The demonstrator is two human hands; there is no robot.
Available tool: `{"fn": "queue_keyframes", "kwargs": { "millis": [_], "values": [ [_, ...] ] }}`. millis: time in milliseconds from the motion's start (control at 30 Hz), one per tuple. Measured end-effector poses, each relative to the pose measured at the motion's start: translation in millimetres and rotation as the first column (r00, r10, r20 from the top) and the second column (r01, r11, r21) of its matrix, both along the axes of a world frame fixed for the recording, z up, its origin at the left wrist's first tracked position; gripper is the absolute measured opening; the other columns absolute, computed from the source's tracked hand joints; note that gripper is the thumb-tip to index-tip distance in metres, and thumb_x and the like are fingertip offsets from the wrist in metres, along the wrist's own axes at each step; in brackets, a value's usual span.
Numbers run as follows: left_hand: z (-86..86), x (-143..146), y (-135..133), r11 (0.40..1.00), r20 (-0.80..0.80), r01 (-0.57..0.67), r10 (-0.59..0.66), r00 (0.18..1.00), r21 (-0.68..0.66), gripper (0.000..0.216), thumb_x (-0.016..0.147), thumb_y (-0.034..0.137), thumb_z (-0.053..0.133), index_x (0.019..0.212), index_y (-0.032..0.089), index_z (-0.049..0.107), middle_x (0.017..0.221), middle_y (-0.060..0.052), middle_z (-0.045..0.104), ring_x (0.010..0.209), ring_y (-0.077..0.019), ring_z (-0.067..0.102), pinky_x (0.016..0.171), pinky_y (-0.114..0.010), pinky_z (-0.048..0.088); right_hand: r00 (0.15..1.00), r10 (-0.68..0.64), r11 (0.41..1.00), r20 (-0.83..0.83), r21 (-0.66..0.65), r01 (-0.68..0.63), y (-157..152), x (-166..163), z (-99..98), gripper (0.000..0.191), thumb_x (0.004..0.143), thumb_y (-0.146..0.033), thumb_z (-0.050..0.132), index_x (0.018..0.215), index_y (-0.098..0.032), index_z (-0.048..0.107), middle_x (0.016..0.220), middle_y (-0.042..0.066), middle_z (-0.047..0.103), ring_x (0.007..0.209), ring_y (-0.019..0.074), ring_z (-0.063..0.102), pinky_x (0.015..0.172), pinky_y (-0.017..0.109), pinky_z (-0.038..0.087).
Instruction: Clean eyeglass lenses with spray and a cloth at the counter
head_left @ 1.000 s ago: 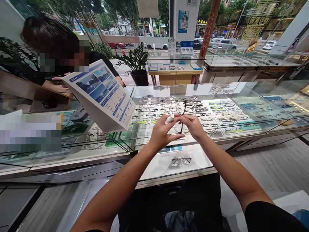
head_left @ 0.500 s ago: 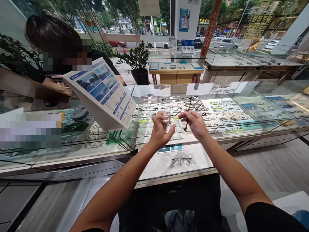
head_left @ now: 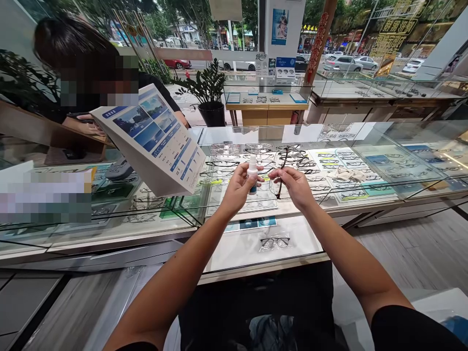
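Observation:
My left hand (head_left: pixel 237 189) is closed around a small white spray bottle (head_left: pixel 252 171), held upright with its nozzle at the top. Just to the right, my right hand (head_left: pixel 294 185) pinches a pair of dark-framed eyeglasses (head_left: pixel 279 187), turned on edge. Bottle and eyeglasses are close together but apart, above the glass display counter. Below my hands, a second pair of glasses (head_left: pixel 275 243) lies in clear wrapping on the white surface nearest me. A crumpled grey-blue cloth (head_left: pixel 272 333) rests on my lap.
A tent-shaped printed sign (head_left: pixel 157 141) stands on the counter to my left. Behind it a person (head_left: pixel 78 58) leans over the counter. Rows of eyeglasses (head_left: pixel 296 158) fill the glass case (head_left: pixel 383 131). A potted plant (head_left: pixel 210 92) stands beyond, by the window.
My left hand has turned so that the thumb lies across the bottle, and the bottle now shows more fully. The eyeglasses in my right hand have shifted slightly.

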State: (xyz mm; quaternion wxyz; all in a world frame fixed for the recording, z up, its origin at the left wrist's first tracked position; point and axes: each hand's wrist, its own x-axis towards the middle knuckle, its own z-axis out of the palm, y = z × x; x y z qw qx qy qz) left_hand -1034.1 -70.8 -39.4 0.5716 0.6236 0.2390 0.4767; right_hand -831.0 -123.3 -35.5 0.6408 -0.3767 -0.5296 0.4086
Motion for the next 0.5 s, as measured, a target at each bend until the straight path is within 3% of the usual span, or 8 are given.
{"fn": "queue_keyframes", "kwargs": {
  "millis": [100,200,300,367,500],
  "values": [
    [-0.6,-1.1,1.8,0.997,-0.005,0.008,-0.008,1.000,-0.073,0.067,0.093,0.069,0.081,0.141,0.028,0.058,0.121,-0.006,0.073,0.103,-0.0195,0.071,0.091,-0.036,0.061,1.000,0.000,1.000,0.018,-0.001,0.000,1.8,0.9,-1.9,0.045,0.089,-0.071,0.084,0.089,-0.027,0.085,0.100,0.006,0.083,0.100,0.0245,0.073,0.088,0.039,0.059],
    [4.2,-3.7,1.5,0.980,0.018,0.030,-0.026,0.999,-0.197,0.067,0.087,0.070,0.084,0.137,0.029,0.063,0.102,-0.002,0.069,0.092,-0.0173,0.065,0.076,-0.029,0.059,0.999,0.014,1.000,0.044,-0.012,-0.014,2.9,1.7,-3.9,0.045,0.090,-0.072,0.083,0.090,-0.026,0.085,0.102,0.006,0.084,0.099,0.0228,0.072,0.090,0.038,0.058],
    [12.7,-7.6,0.2,0.950,0.086,0.110,-0.089,0.992,-0.292,0.063,0.083,0.081,0.077,0.100,0.021,0.070,0.076,0.001,0.058,0.066,-0.0140,0.051,0.056,-0.025,0.046,0.996,0.068,0.997,0.064,-0.032,-0.066,2.2,1.3,-4.8,0.046,0.090,-0.072,0.083,0.089,-0.026,0.084,0.101,0.006,0.083,0.098,0.0226,0.072,0.090,0.038,0.057],
    [18.1,-10.6,0.0,0.925,0.101,0.181,-0.156,0.983,-0.334,0.075,0.081,0.094,0.066,0.072,0.020,0.059,0.062,0.002,0.046,0.056,-0.0124,0.043,0.049,-0.025,0.039,0.989,0.115,0.993,0.090,-0.043,-0.111,0.9,0.3,-5.2,0.046,0.090,-0.072,0.083,0.089,-0.026,0.085,0.099,0.006,0.083,0.098,0.0230,0.072,0.089,0.038,0.057],
    [23.8,-15.2,0.6,0.870,0.080,0.293,-0.285,0.955,-0.396,0.088,0.075,0.109,0.051,0.056,0.024,0.044,0.049,0.005,0.029,0.044,-0.0114,0.032,0.043,-0.026,0.028,0.975,0.182,0.983,0.128,-0.044,-0.178,-1.9,-2.0,-6.6,0.043,0.094,-0.068,0.082,0.090,-0.026,0.085,0.099,0.006,0.083,0.097,0.0227,0.072,0.089,0.038,0.055]
  ]
}}
